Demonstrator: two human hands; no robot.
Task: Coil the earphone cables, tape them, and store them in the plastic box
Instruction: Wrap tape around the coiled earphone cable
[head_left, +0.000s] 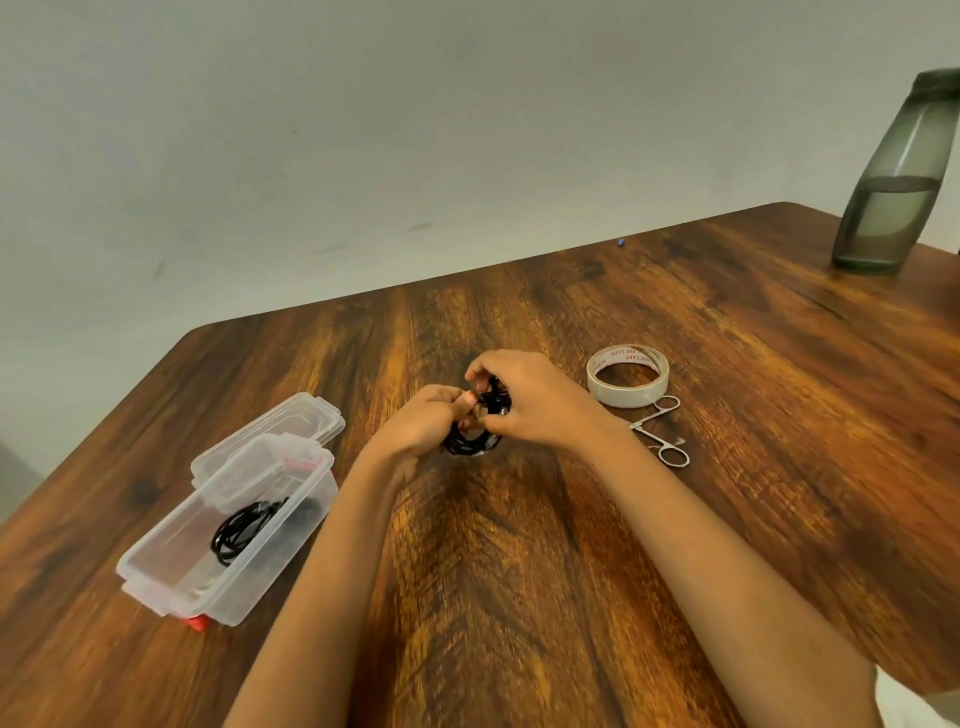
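A black coiled earphone cable (470, 441) is held over the middle of the wooden table (727, 389) between both hands. My left hand (423, 423) grips the coil from the left, thumb on top. My right hand (524, 397) pinches its upper part from the right. A strip of clear tape seems to be on the coil's lower edge. The clear plastic box (171, 577) stands open at the left, lid (280, 426) tipped back, with another black coiled cable (241, 530) inside. A roll of tape (627, 375) lies right of my hands.
Small metal scissors (662, 431) lie just in front of the tape roll. A tall grey-green bottle (893, 182) stands at the far right corner. A tiny blue bit (621, 241) lies near the table's far edge. The wall is behind.
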